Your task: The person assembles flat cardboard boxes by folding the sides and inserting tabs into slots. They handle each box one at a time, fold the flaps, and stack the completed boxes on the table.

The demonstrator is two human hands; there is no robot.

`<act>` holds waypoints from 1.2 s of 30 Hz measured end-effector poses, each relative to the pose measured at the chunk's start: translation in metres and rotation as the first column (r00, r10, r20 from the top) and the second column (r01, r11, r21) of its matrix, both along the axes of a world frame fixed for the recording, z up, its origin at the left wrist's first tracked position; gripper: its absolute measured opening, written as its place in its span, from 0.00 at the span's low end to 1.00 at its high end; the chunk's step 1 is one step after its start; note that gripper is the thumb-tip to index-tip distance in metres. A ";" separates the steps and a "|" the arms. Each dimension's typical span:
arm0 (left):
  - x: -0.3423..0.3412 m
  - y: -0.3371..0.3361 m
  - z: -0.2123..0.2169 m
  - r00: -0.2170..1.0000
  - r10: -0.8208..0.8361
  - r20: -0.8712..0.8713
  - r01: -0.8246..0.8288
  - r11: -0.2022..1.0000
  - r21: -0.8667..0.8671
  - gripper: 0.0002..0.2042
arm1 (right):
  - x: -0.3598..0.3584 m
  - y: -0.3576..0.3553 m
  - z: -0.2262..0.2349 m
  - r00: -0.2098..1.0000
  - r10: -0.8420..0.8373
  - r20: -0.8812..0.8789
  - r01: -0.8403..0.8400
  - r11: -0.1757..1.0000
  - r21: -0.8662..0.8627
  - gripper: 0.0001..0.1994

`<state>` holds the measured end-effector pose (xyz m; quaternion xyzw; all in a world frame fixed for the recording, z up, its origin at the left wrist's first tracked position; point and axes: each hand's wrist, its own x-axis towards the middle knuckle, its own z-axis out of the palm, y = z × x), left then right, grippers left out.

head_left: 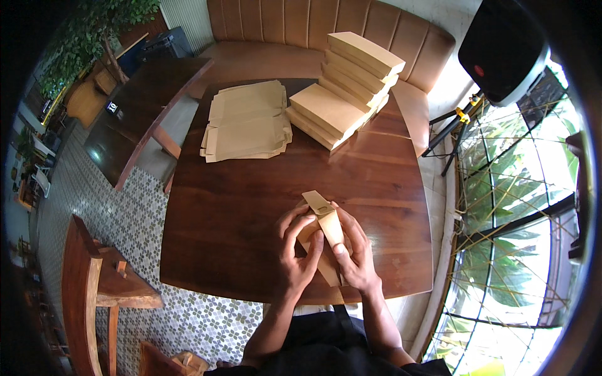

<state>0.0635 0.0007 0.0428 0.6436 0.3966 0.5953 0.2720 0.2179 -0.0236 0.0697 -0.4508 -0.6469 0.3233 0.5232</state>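
At the near edge of the dark wooden table (251, 207), both hands close around one small brown cardboard box (326, 229) that is only partly folded. The left hand (298, 250) wraps the box from its left side, fingers curled over the cardboard and the thumb pressing on the front. The right hand (357, 254) holds the right side, its thumb lying flat along the panel. An open flap with a slot stands up above the fingers and tilts to the left. Farther on the table, near its far left part, lies a pile of flat unfolded box blanks (248, 122). Just beside it on the right stands a stack of finished folded boxes (348, 81), laid in leaning layers. Behind the table runs a brown padded bench (276, 25). A black loudspeaker on a tripod (501, 50) stands at the right, near the window.
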 end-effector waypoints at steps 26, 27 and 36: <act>0.002 -0.001 0.009 0.988 0.076 -0.132 -0.065 0.994 0.090 0.12 | 0.001 0.001 0.003 0.989 -0.143 -0.048 0.142 0.989 -0.030 0.19; 0.004 -0.001 0.008 0.992 0.079 -0.096 -0.073 0.995 0.069 0.12 | 0.001 0.002 0.003 0.988 -0.150 -0.024 0.150 0.989 -0.019 0.19; 0.011 -0.009 0.009 0.992 0.050 0.114 -0.034 0.990 -0.135 0.09 | -0.001 0.004 0.007 0.986 -0.149 -0.075 0.140 0.983 -0.120 0.22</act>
